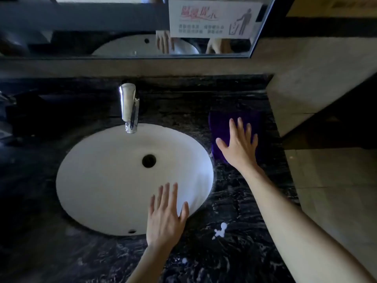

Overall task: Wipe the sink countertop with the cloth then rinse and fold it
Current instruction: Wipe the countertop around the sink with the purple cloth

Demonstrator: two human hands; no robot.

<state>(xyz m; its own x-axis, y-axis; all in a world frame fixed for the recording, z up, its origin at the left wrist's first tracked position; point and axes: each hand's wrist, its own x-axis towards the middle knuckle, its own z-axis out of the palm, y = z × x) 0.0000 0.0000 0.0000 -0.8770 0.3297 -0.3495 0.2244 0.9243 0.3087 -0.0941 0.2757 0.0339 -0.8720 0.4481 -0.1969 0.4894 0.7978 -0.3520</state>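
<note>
cloth (234, 127), one and purple, is pressed flat by the right hand (238, 148), fingers spread, right of one basin (114, 180). left hand (165, 219) is held open, empty. one tap (129, 107) is seen; dark marble counter (234, 201), mirror (102, 27).

A purple cloth (234, 127) lies flat on the dark marbled tabletop (244, 201), pressed under the spread right hand (238, 146), well beyond the left hand (165, 217).

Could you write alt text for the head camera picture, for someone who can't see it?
A person's right hand lies flat on a purple cloth on a dark marble countertop, right of a white sink. The left hand hovers open over the sink's near rim.
</note>
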